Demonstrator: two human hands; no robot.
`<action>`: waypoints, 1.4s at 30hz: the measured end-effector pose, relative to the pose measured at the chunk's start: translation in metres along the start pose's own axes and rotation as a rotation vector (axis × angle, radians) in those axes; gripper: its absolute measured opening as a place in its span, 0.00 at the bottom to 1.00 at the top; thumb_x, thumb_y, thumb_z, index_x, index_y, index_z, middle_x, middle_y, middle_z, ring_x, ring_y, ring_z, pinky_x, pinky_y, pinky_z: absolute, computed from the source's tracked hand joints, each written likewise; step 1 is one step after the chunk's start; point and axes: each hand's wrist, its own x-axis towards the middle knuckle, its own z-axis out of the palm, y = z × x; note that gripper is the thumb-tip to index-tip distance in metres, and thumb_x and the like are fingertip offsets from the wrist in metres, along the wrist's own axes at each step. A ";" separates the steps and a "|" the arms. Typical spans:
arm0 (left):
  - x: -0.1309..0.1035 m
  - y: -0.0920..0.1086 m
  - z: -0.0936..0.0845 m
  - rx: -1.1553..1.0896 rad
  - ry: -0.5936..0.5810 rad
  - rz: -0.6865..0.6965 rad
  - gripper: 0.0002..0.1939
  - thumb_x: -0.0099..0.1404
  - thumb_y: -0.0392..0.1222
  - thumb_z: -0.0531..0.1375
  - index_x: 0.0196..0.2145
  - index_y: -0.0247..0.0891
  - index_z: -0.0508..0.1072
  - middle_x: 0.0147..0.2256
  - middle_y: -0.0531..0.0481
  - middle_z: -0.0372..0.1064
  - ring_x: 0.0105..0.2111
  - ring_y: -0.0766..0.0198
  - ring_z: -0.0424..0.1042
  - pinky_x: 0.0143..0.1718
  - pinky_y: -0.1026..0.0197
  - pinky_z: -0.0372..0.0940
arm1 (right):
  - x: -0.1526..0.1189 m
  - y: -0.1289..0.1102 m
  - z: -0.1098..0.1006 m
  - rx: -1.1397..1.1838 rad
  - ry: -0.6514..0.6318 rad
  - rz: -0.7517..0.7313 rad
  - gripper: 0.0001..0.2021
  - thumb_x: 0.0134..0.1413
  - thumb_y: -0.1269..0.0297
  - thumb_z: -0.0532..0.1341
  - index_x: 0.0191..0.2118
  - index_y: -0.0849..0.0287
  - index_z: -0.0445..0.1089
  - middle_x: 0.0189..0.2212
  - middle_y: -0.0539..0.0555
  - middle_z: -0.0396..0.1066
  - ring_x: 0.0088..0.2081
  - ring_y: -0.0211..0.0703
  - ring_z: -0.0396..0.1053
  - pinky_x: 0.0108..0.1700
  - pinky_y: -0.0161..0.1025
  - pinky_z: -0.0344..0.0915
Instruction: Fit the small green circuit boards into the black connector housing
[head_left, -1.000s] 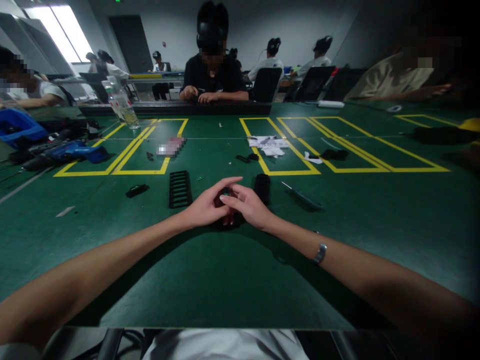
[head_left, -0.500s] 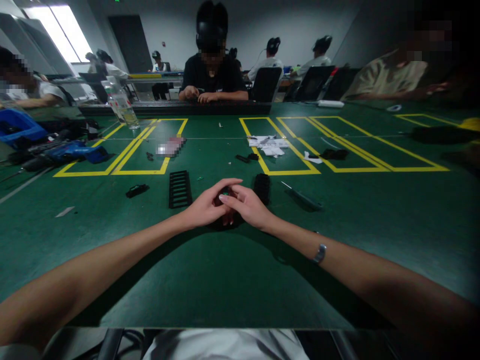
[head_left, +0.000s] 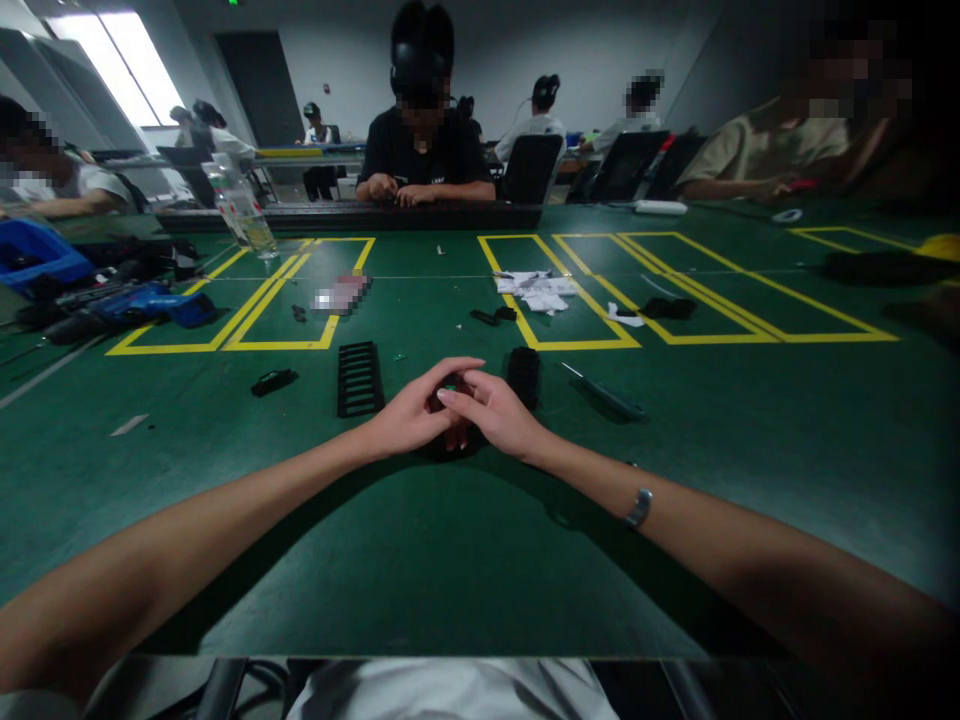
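My left hand [head_left: 416, 408] and my right hand [head_left: 501, 410] meet over the table, fingertips overlapping and curled inward. Between them a speck of green and something dark show; the fingers cover the rest, so I cannot make out what is held. Just left of my left hand lies a black slotted rack [head_left: 359, 380]. Beside my right hand sits a black ribbed part [head_left: 523, 377]. Farther right is a screwdriver [head_left: 606, 392] with a dark green handle, its shaft toward the upper left.
A small black part [head_left: 274, 381] and a pale scrap [head_left: 130, 424] lie to the left. Beyond are white papers [head_left: 536, 290], a clear bottle [head_left: 260, 235] and blue-and-black tools [head_left: 161, 305]. Yellow tape lines mark the green table [head_left: 465, 560]. Across it a person [head_left: 424, 150] works with both hands.
My hands stay joined in the same place, with no clear finger movement. At the far right, a person's hands have shifted and a red item shows there.
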 end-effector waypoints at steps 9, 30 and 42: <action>0.000 0.007 -0.003 -0.152 -0.051 -0.077 0.39 0.63 0.37 0.63 0.67 0.44 0.50 0.32 0.51 0.72 0.24 0.63 0.75 0.24 0.64 0.71 | 0.000 -0.005 0.000 0.022 -0.021 -0.017 0.12 0.65 0.56 0.61 0.45 0.59 0.64 0.24 0.47 0.70 0.20 0.39 0.73 0.20 0.35 0.69; 0.005 0.002 0.000 -0.070 0.024 -0.045 0.23 0.67 0.49 0.63 0.55 0.38 0.62 0.31 0.52 0.72 0.18 0.70 0.71 0.17 0.70 0.65 | 0.001 -0.006 0.003 0.035 -0.007 -0.002 0.09 0.65 0.62 0.60 0.48 0.57 0.65 0.25 0.48 0.73 0.22 0.43 0.76 0.20 0.35 0.71; 0.005 0.005 -0.001 -0.142 -0.005 -0.044 0.22 0.69 0.48 0.62 0.55 0.39 0.61 0.28 0.54 0.70 0.18 0.69 0.71 0.16 0.71 0.65 | 0.003 -0.003 0.002 0.025 -0.003 0.004 0.09 0.65 0.63 0.60 0.48 0.56 0.64 0.25 0.47 0.73 0.22 0.42 0.76 0.21 0.35 0.72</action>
